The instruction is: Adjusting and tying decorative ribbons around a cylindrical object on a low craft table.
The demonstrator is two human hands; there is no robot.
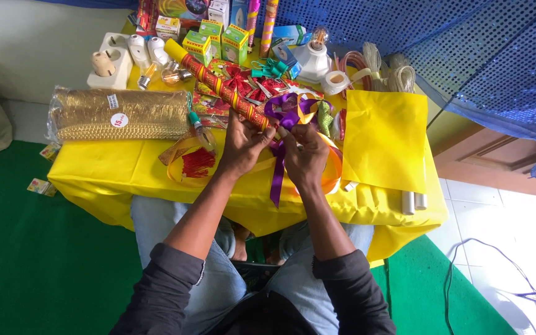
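Observation:
My left hand (242, 147) and my right hand (305, 155) meet over the middle of a yellow-covered table (113, 174). Both pinch a purple ribbon (288, 110) that loops above my fingers, and its tail (276, 180) hangs down over the table's front edge. An orange ribbon (333, 167) curls around under my right hand. A long red and yellow patterned roll (218, 84) lies slanted just behind my left hand.
A packet of gold trim (119, 115) lies at the left. A yellow paper bag (384, 139) lies at the right. Small boxes (218, 38), light bulbs (167, 73), sockets (111, 62) and green clips (269, 67) crowd the back. Blue sequinned cloth (466, 49) hangs at the right.

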